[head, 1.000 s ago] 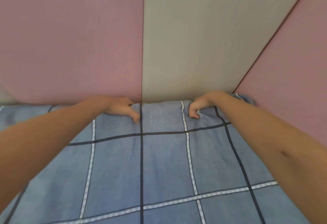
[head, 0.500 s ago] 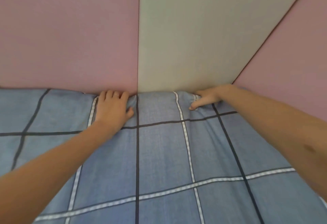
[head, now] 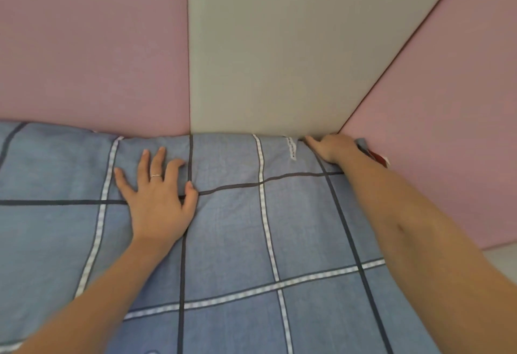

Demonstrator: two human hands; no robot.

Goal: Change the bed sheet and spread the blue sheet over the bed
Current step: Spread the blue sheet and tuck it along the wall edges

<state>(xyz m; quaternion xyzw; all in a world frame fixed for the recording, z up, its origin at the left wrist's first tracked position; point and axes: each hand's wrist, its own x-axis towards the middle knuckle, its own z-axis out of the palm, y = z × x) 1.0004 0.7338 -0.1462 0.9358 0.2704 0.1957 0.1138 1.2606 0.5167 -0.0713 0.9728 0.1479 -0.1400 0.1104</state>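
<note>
Slippage worried us: our left hand merely pressed the blue sheet, fingers spread; our right hand's fingers we couldn't read.

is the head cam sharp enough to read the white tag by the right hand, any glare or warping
Head view: soft light, no glare, faint shadows beside the left hand and right hand; wide-angle warping bows grid lines on the blue sheet and slants seams between the wall panels; print on the white tag is too small and soft to read.
</note>
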